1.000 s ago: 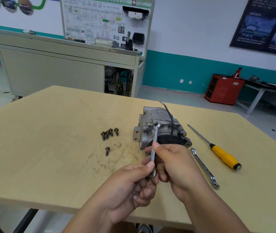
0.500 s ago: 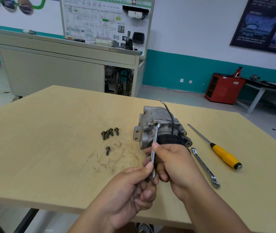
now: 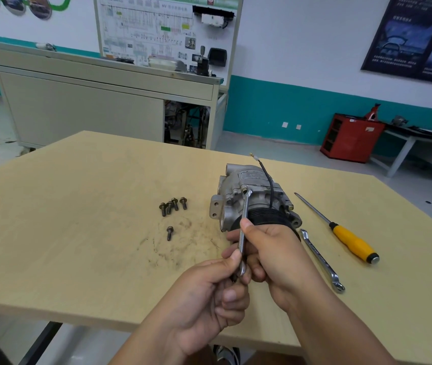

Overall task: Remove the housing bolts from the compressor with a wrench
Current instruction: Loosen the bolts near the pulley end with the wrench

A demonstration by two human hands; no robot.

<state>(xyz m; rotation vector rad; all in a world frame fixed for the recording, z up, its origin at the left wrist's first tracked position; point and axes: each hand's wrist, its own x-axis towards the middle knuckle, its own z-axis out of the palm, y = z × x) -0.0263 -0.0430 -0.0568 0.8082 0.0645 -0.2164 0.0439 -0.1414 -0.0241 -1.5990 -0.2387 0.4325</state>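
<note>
At the near middle of the table (image 3: 78,206): the compressor (image 3: 251,185) lies on its side; black pulley (image 3: 267,219) end toward the person, cast housing end away; a black wire (image 3: 269,180) rises from its top.
Wrench (image 3: 244,219): far end seated on a bolt (image 3: 244,190) on the upper housing; the shaft runs from that bolt down and back toward the person, close to the line of the compressor's long axis.
Left hand (image 3: 209,296): pinches the near end of the wrench between thumb and forefinger; other fingers curled below.
Right hand (image 3: 275,254): closed round the middle of the shaft, thumb laid along it and pointing at the bolt; it hides the near face of the pulley; contact with the pulley cannot be told.
Governing relation: the bolt lies ahead of and above both grips, at the far end of the shaft; the right hand is the nearer to it; the left hand holds the longer lever.
Next move, as judged: swing the near end sideways about the bolt, across the compressor's axis; the left hand supplies the turn, the right keeps the head seated.
Risk, as judged: the body may roll or slide if neither hand steadies it.
Loose bolts (image 3: 172,205): four clustered, one nearer and apart; left of the compressor, well apart from the hands.
Idle tools: second wrench (image 3: 320,259) and screwdriver (image 3: 341,233); on the table right of the compressor, untouched.
</note>
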